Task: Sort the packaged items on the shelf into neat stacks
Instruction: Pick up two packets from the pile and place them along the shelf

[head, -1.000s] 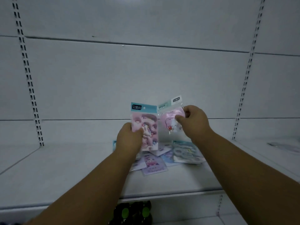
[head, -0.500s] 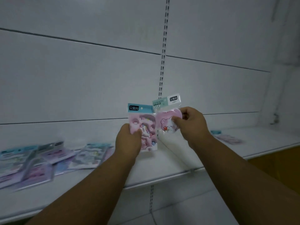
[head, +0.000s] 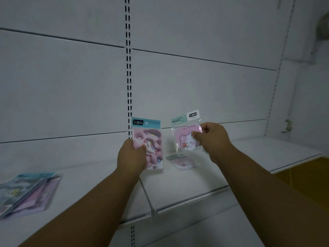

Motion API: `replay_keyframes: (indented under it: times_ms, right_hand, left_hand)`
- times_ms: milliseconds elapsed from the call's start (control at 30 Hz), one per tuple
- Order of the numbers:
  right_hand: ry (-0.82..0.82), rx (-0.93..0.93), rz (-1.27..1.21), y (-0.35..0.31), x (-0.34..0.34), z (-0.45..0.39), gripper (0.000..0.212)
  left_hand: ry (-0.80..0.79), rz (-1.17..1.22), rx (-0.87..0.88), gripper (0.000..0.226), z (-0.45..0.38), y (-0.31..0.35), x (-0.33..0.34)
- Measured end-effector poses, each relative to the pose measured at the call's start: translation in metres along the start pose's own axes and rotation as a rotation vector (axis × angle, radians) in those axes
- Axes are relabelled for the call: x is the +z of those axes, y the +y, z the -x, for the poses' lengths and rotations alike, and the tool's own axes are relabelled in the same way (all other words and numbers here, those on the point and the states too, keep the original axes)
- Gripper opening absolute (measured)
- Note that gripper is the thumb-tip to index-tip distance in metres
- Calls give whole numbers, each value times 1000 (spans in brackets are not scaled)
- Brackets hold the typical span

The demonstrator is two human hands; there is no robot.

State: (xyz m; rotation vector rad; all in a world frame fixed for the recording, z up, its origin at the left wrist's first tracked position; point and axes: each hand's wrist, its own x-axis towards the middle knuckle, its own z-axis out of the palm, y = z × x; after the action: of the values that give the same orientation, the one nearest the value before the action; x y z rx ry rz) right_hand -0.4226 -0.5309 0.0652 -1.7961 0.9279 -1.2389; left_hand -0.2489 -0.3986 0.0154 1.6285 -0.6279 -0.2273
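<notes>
- The left hand is clamped on a rectangular packet with a teal header card, thumb across its printed front, fingers hidden behind. It stands upright at the centre of the frame, above the white shelf.
- The right hand pinches a smaller clear-bagged packet showing a pink bear disc, thumb on the front at its right edge. This one is also raised, just right of centre, and clearly apart from the left packet.
- Both look light and thin. The clear film is likely slippery and crinkly, so an edge pinch could slide. The card inside the left packet probably keeps it stiff, while the right bag looks floppier around its round insert.
- Best hold, by my judgement: thumb on the face, fingers behind, over the stiff insert rather than the loose film or header.
- On the shelf below the right hand, a flat packet lies alone. It seems to match the bear one, a likely stacking spot.
- A blurred heap of packets sits at the lower left of the frame, well away from both hands.
</notes>
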Motion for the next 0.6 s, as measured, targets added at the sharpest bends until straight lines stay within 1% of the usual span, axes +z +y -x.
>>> replay_keyframes:
  times_ms: [67,133,233,333,400,500,600]
  right_hand:
    - [-31,52,17,12,4,-13,10]
    - [-79,106,40,24,10,-27,1]
    - [-163,215,86,42,16,-50,18]
    - [-297,257,143,55,21,-69,13]
    - [-394,290,155,64,27,-81,21]
    - [-546,234,324,78,37,-91,29]
    - [-626,70,509,85,41,-96,35]
  left_hand:
    - [6,14,-8,19,-10,-2,9]
    - [31,30,-15,16,-15,0,15]
    - [69,84,-22,10,-16,3,26]
    - [110,103,-13,9,-17,6,39]
    - [151,112,-23,9,-17,7,47]
    - [226,119,-99,11,-9,5,59]
    - [272,138,-127,11,-2,5,67]
